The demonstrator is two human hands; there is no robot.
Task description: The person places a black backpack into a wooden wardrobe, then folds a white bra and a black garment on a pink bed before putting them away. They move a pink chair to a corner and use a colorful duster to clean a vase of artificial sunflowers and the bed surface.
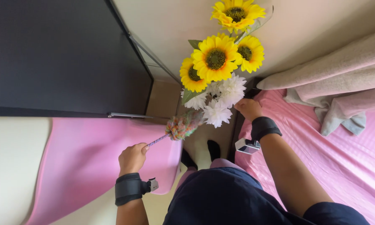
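Note:
My left hand [132, 158] grips the thin striped handle of a small duster [182, 125] with a fluffy multicoloured head. The duster head touches the lower white blooms of a bunch of artificial flowers [217, 68]: yellow sunflowers on top, white flowers underneath. My right hand [248, 108] reaches in beside the white flowers at their right side and is closed there, apparently holding the bunch; what it grips is hidden by the blooms. Both wrists wear black bands with small devices.
A large dark screen [62, 54] fills the upper left above a pink-topped surface [83, 158]. A bed with a pink cover [346, 158] and a beige blanket [341, 71] lies on the right. My legs and dark socks stand in the narrow gap between.

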